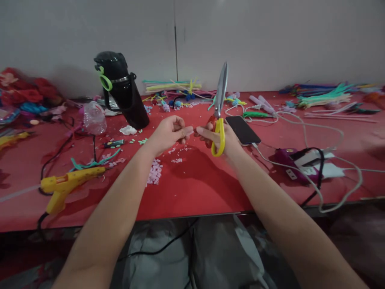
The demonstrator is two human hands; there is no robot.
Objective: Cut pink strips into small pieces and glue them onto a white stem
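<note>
Both my hands hover over the middle of the red table [195, 188]. My right hand [218, 138] grips a pair of scissors [220, 100] by their yellow and red handles, blades shut and pointing up. My left hand [168, 132] is curled in a pinch, its fingertips meeting those of my right hand around something tiny that I cannot make out. Small pink and white clippings [155, 174] lie on the table below my hands.
A yellow glue gun [64, 186] lies at the front left. A black bottle [122, 88] leans at the back left beside a clear plastic bag [94, 117]. A phone [242, 129], white cables [303, 132], a purple power strip [296, 166] and pipe cleaners [325, 98] crowd the right.
</note>
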